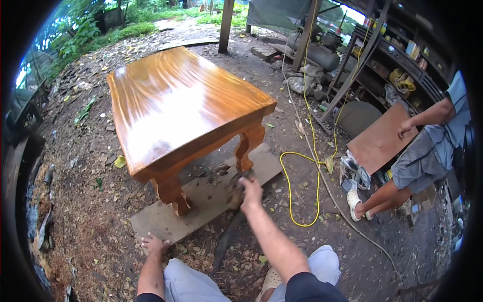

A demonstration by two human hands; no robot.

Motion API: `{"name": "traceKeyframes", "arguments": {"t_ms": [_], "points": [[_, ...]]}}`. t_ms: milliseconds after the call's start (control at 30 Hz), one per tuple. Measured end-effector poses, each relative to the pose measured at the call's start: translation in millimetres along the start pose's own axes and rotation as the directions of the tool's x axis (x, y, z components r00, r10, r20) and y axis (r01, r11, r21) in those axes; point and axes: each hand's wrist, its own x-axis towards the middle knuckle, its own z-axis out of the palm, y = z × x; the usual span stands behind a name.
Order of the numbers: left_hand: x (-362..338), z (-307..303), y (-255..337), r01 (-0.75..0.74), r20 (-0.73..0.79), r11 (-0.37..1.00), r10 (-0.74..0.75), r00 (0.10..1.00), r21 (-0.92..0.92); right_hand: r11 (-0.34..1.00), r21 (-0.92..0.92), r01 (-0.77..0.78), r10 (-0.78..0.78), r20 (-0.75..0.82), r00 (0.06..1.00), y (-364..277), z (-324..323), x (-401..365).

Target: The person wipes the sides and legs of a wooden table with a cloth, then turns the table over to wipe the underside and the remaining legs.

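Note:
A glossy wooden table (186, 105) with carved, curvy legs stands in front of me. Its near legs rest on a flat grey-brown board (166, 224) lying on the ground. My left hand (155, 243) is at the board's near left edge with fingers spread, holding nothing visible. Close to the table's near right leg (248, 146), my right hand (250, 195) is closed around something dark, blurred against the board; its kind is not clear. A dark strip (227, 241) lies on the ground below that hand.
A yellow cord (291, 201) and a pale hose (327, 190) cross the ground to the right. Another person (425, 156) stands there, beside a leaning reddish-brown panel (380, 138). Loaded shelves (397, 60) and wooden posts (226, 27) stand behind. Leaves litter the dirt.

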Motion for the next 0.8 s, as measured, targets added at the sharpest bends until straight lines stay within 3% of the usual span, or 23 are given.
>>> {"name": "traceKeyframes", "arguments": {"t_ms": [167,367,467,700,733,800], "points": [[-2,-2,2,0.009,0.004,1.000,-0.009,1.000,0.009,0.973,0.152,0.172,-0.181,0.046,0.982,-53,-10,132],[3,6,-2,-0.009,-0.025,1.000,0.008,1.000,-0.023,0.961,0.135,0.242,-0.248,0.031,0.968,-91,18,220],[5,6,-3,-0.021,-0.035,0.999,0.020,0.999,-0.032,0.963,0.006,0.269,-0.268,-0.035,0.963,-110,29,226],[0,-1,1,-0.003,-0.012,1.000,0.003,1.000,-0.010,0.974,0.194,0.120,-0.115,-0.037,0.993,-118,38,237],[-1,-3,2,-0.003,-0.008,1.000,0.003,1.000,-0.006,0.982,0.118,0.150,-0.142,-0.070,0.987,-118,42,233],[-3,-3,3,-0.006,-0.008,1.000,0.006,1.000,-0.015,0.981,0.166,0.096,-0.106,0.056,0.993,-112,50,228]]}}
